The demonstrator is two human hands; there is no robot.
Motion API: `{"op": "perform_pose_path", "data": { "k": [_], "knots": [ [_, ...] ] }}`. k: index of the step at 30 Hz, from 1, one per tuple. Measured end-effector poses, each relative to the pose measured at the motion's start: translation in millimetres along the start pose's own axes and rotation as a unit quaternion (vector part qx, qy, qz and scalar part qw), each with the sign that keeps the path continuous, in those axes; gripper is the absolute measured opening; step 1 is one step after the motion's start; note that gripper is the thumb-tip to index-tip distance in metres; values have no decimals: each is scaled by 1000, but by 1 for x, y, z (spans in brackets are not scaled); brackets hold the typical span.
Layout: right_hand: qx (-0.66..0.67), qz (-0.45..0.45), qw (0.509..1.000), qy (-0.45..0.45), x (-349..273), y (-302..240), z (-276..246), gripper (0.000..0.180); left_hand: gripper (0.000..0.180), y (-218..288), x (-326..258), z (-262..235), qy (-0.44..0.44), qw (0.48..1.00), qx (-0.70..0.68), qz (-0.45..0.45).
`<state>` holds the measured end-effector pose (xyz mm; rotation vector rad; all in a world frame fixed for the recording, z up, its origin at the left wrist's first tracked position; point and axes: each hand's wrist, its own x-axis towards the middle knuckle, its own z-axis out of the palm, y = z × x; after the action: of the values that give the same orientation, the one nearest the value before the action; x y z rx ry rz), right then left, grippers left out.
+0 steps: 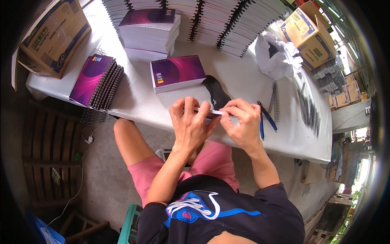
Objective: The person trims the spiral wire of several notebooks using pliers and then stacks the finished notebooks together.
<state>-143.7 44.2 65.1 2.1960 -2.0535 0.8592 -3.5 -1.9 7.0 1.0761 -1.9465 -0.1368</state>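
Observation:
In front of me, over the table's near edge, my left hand (190, 122) grips a small notebook (212, 112) held edge-on, its white page edge facing up and a dark purple cover showing below. My right hand (245, 126) is closed in a pinch at the notebook's right end. Dark loops of a wire coil (232, 117) show between the right fingers; how far the coil runs into the notebook is hidden. Just beyond both hands lies a black strap-like item (217, 92). Blue-handled pliers (267, 120) rest beside my right hand.
Beyond my hands sits a purple-covered notebook stack (178, 73), with a taller stack (149, 36) behind it. Coil-bound notebooks (95, 81) lie at left near a cardboard box (57, 36). Loose wire coils (308, 107), a white plastic bag (276, 57) and another box (308, 36) occupy the right.

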Motion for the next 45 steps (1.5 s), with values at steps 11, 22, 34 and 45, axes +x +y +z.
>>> {"op": "perform_pose_path", "data": {
  "k": [11, 22, 34, 45],
  "knots": [
    [-119, -34, 977, -172, 40, 41, 12, 47, 58, -11, 2, -10, 12, 997, -72, 11],
    [698, -14, 713, -70, 14, 89, -2, 32, 58, -15, -2, 0, -14, 983, -178, -38],
    [435, 30, 893, -109, 16, 69, 0, 24, 58, -15, 2, -3, -21, 978, -205, -24],
    [350, 60, 927, -119, 26, 60, 8, 20, 57, -22, 3, 4, -20, 974, -225, -34]
  ]
}}
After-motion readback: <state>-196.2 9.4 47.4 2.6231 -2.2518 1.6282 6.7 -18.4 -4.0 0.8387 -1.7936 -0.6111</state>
